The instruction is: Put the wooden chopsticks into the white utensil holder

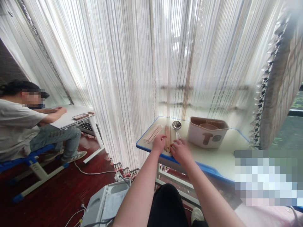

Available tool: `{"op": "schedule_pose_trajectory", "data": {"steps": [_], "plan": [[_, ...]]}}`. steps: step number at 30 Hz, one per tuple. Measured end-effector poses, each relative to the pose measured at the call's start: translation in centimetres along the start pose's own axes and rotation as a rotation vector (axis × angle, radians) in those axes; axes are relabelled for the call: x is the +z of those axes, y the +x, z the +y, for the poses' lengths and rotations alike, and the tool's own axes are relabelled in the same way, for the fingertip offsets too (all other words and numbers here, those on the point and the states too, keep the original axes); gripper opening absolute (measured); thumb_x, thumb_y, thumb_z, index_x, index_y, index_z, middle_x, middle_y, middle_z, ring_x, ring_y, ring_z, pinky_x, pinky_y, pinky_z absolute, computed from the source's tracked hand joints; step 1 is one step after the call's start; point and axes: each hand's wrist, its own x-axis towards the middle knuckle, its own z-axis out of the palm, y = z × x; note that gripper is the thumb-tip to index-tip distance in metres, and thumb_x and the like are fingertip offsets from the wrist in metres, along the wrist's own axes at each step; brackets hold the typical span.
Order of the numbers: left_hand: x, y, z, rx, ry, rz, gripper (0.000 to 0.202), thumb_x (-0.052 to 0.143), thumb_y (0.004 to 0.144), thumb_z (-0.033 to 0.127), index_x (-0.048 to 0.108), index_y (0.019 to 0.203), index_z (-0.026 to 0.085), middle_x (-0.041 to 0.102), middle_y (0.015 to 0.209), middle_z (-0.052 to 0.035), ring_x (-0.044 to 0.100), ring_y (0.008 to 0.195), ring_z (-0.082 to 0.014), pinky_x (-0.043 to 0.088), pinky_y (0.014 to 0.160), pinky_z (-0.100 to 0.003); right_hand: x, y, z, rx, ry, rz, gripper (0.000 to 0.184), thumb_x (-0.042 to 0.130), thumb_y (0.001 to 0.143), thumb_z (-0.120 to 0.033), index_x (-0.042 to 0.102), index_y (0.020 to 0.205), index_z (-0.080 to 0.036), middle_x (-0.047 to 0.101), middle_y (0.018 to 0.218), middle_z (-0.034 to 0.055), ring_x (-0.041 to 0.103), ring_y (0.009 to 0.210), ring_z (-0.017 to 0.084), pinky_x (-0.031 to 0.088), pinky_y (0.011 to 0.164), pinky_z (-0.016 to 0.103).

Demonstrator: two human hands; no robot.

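Note:
A small bundle of wooden chopsticks (168, 134) lies lengthwise on the pale tabletop between my two hands. My left hand (159, 144) is at their left side, its finger and thumb apart and reaching toward them. From the right, my right hand (181, 151) rests its bent, slightly spread fingertips against the lower part of the bundle. Several paler chopsticks (153, 133), apparently in wrappers, lie slanted beyond my left hand. A metal slotted ladle (177, 125) lies with its bowl away from me; my right hand covers the end of its handle.
A white and brown utensil holder (201, 137) with compartments stands right of my hands. The table (144, 145) has a blue rim; a sheer curtain (127, 78) hangs behind. At left a person (21, 126) sits at another desk (68, 118). Cables and a grey case (97, 201) lie below.

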Motion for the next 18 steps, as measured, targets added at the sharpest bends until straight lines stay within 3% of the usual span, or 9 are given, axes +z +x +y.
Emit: {"op": "schedule_pose_trajectory", "data": {"steps": [5,18], "plan": [[0.4,0.2,0.2,-0.028,0.186,-0.006,0.022,0.049,0.08,0.024,0.068,0.089,0.018,0.068,0.093,-0.007,0.061,0.084,-0.0166,0.045,0.08,-0.027,-0.4,0.0,0.1,-0.031,0.06,-0.03,0.028,0.045,0.084,-0.03,0.071,0.092,-0.022,0.064,0.104,0.0074,0.039,0.115,0.027,0.027,0.1,0.038],[0.7,0.1,-0.2,0.013,0.2,-0.006,0.022,0.05,0.08,0.027,0.064,0.093,0.016,0.067,0.095,-0.0081,0.061,0.079,-0.0156,0.045,0.078,-0.027,-0.9,-0.3,0.0,-0.122,0.084,-0.019,0.025,0.046,0.083,-0.025,0.069,0.09,-0.021,0.067,0.092,0.0064,0.045,0.111,0.024,0.031,0.096,0.033]]}}
